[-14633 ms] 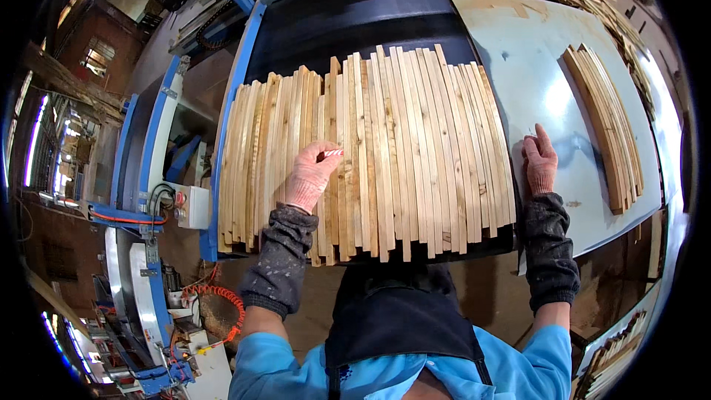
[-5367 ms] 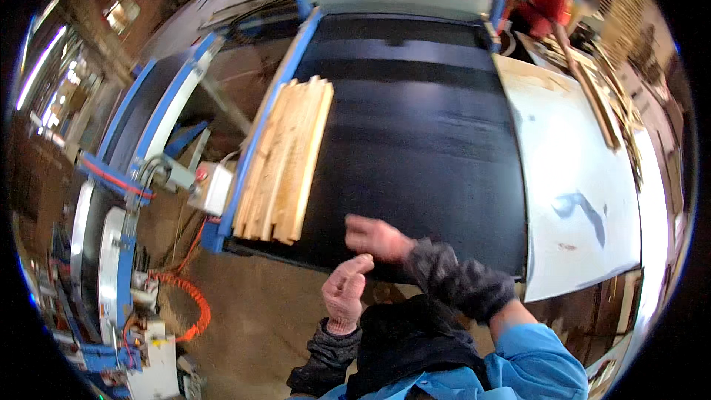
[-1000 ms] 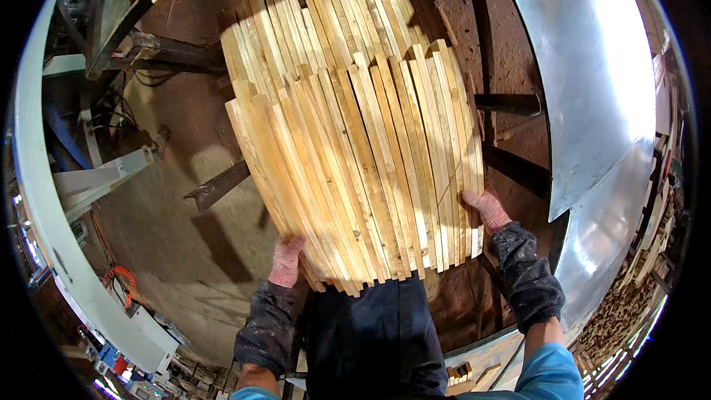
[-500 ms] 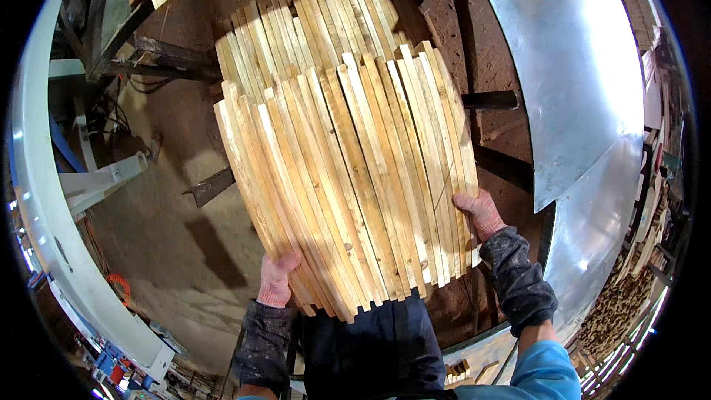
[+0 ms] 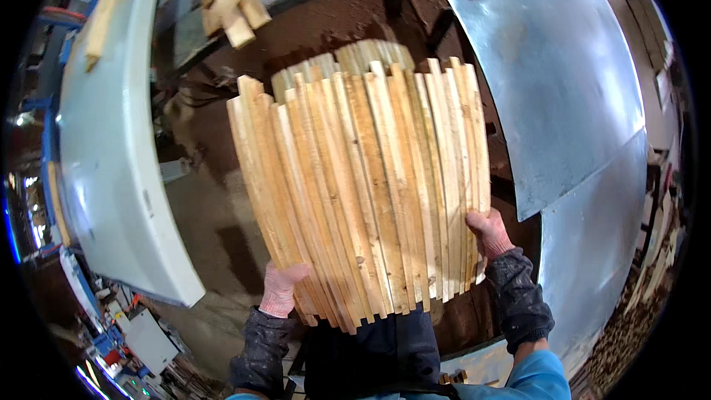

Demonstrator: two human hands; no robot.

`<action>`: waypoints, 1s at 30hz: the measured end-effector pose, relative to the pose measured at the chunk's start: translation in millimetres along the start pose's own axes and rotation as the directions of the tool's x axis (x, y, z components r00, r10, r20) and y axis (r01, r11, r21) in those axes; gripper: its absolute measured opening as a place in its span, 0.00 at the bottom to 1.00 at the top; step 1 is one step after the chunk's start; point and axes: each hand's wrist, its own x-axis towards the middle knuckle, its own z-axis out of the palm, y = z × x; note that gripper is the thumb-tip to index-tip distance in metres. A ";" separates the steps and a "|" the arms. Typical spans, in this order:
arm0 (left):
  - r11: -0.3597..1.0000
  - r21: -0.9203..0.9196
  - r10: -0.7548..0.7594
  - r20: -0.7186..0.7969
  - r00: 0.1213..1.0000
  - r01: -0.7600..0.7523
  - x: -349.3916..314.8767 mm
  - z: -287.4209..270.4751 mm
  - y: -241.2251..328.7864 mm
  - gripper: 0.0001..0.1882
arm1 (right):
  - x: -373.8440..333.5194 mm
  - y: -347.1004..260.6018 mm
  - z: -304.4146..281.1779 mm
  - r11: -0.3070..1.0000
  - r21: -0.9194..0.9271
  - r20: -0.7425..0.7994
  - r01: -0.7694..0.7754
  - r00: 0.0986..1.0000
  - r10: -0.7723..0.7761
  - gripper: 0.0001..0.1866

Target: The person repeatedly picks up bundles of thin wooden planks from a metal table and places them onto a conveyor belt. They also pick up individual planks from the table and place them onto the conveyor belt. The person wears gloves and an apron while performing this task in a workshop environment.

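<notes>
A wide layer of light wooden strips (image 5: 363, 192) lies side by side between my hands, with uneven ends at the top and bottom. My left hand (image 5: 283, 287), in a pinkish glove, grips the layer's lower left edge, thumb on top. On the right edge, my right hand (image 5: 490, 232) in a matching glove is closed round the outer strips, thumb over the face. The fingers of both hands are hidden under the wood. Beyond the layer's far end, a second stack of strips (image 5: 374, 54) shows lower down.
Sheet metal surfaces (image 5: 585, 96) run along the right. To the left stands a long pale machine panel (image 5: 122, 170). Loose wood pieces (image 5: 241, 0) lie on a dark metal frame at the far side. Brown floor (image 5: 215, 267) shows on the left.
The held layer has lifted and come away from the stack behind it, now covering more of that stack. The view has tilted up, bringing more of the far frame and left panel into sight.
</notes>
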 end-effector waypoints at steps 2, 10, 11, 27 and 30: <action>0.999 0.022 0.026 0.001 1.000 -0.026 -2.1 -4.4 0.0 0.38 | -4.3 -2.5 7.6 1.000 0.021 -0.002 0.019 1.000 -0.019 0.32; 0.995 -0.103 0.003 0.046 0.999 0.002 -18.9 6.3 13.5 0.34 | -4.1 19.4 -2.9 0.999 0.015 -0.032 0.044 0.999 -0.044 0.38; 0.994 -0.107 0.024 0.063 0.998 -0.018 -17.4 5.2 10.3 0.35 | -7.2 16.4 -1.3 0.997 -0.024 -0.031 0.078 0.996 -0.078 0.39; 0.879 -0.181 0.431 -0.097 0.897 -0.442 -80.9 13.9 -69.7 0.32 | 75.0 -23.9 -9.7 0.869 -0.087 0.395 0.487 0.817 -0.419 0.37; 0.872 -0.197 0.430 -0.129 0.894 -0.448 -99.6 21.8 -84.4 0.30 | 55.2 -52.8 1.8 0.875 -0.137 0.549 0.465 0.771 -0.324 0.29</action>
